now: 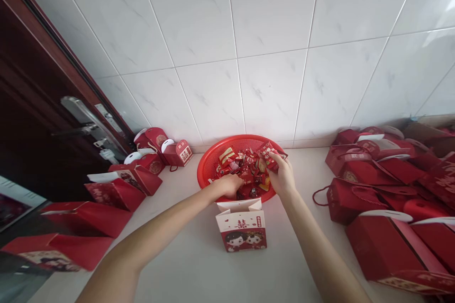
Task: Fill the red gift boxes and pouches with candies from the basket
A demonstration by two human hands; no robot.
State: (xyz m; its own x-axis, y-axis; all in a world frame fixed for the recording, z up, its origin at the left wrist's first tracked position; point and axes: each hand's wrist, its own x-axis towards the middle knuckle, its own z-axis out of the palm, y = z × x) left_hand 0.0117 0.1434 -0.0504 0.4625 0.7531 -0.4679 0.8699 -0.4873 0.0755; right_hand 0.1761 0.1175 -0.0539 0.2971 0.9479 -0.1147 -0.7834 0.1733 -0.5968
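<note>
A red plastic basket (203,170) stands against the wall, holding many wrapped candies (245,163) in red, yellow and pink. My left hand (229,185) reaches into its near side, fingers bent down among the candies; what they grip, if anything, is hidden. At the basket's right side my right hand (283,175) is closed on a red candy packet (270,155), raised above the others. Just in front of the basket, between my forearms, an open-topped white and red gift box (241,229) stands upright, with two cartoon figures on its front.
Several red gift boxes (122,187) line the table's left edge. Many more red boxes (382,241), some with cord handles, crowd the right side. A tiled wall (270,90) closes off the back. A dark door (42,104) with a metal handle is at the left.
</note>
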